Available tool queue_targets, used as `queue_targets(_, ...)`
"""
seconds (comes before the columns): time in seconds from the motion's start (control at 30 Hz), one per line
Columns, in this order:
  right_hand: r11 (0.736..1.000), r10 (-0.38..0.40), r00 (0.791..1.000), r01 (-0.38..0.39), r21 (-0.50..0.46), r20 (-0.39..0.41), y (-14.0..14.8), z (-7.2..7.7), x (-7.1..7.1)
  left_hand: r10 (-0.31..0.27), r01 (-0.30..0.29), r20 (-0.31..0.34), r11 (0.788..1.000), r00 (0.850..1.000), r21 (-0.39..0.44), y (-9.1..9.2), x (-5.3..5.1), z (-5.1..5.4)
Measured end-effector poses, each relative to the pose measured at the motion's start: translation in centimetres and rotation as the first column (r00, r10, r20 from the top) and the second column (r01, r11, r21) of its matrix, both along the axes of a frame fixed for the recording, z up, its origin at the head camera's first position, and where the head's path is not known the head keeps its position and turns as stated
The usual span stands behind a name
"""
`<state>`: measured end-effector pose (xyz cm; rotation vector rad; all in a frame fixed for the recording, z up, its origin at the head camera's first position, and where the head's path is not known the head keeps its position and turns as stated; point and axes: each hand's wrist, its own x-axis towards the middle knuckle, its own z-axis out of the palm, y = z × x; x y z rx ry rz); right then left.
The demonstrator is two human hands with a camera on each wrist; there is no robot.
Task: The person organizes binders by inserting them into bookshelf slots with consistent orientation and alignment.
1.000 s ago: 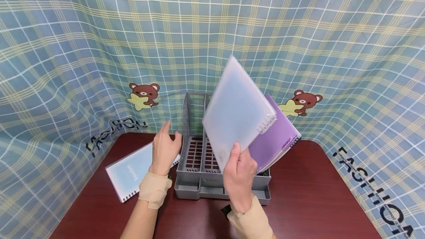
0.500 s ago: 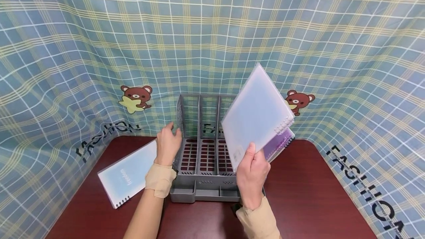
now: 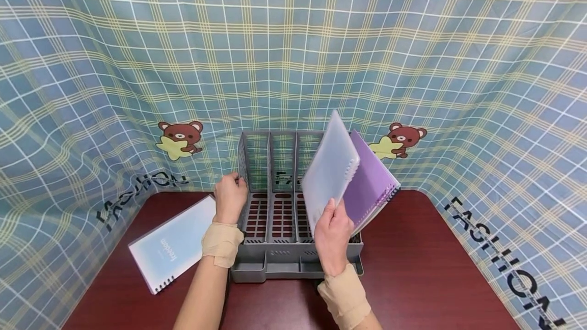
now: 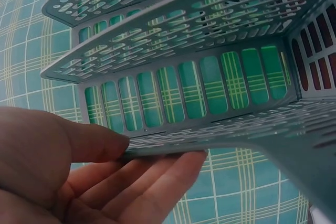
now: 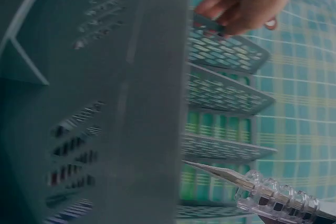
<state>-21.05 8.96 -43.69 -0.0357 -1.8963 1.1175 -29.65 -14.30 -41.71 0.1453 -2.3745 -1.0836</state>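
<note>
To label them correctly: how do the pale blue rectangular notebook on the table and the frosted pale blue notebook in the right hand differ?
The table notebook lies flat; the held notebook is tilted up. The table notebook has black rings; the held notebook has clear ones. Both are spiral-bound.

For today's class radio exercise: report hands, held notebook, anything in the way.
Left hand gripping rack wall. Right hand holding pale notebook, tilted. Purple notebook partly hidden behind it, maybe obstructing.

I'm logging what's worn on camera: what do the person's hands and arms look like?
Left hand and right hand are ungloved; the forearms are bare. Each wrist wears a broad, creased beige wrap, with something dark showing at its inner edge.
</note>
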Motion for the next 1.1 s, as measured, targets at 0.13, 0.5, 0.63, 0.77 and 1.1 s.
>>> queue_targets(0.13,1.000,0.007,1.000,-0.007,0.020,0.021,-0.4,-1.1,-0.8,0.013,-0.013,-0.017,1.000,1.000,-0.025,0.1,-0.1,0.0)
queue_targets(0.5,0.998,0.029,0.999,-0.031,0.050,0.046,-1.1,-3.5,-2.2,0.016,-0.016,0.015,1.000,1.000,-0.024,-0.2,-0.2,0.4)
queue_targets(0.63,0.996,0.035,0.998,-0.039,0.075,0.053,-1.1,-4.2,-2.4,0.010,-0.009,0.025,0.999,1.000,-0.031,-0.3,-0.2,0.3)
queue_targets(0.77,0.994,0.044,0.997,-0.050,0.093,0.068,-1.1,-4.4,-2.6,0.004,-0.003,0.025,0.999,1.000,-0.034,-0.5,-0.2,0.1)
queue_targets(1.1,0.992,0.018,0.997,-0.027,0.125,0.072,-1.4,-4.7,-3.2,0.009,-0.010,-0.025,0.999,1.000,-0.051,-0.4,0.0,0.3)
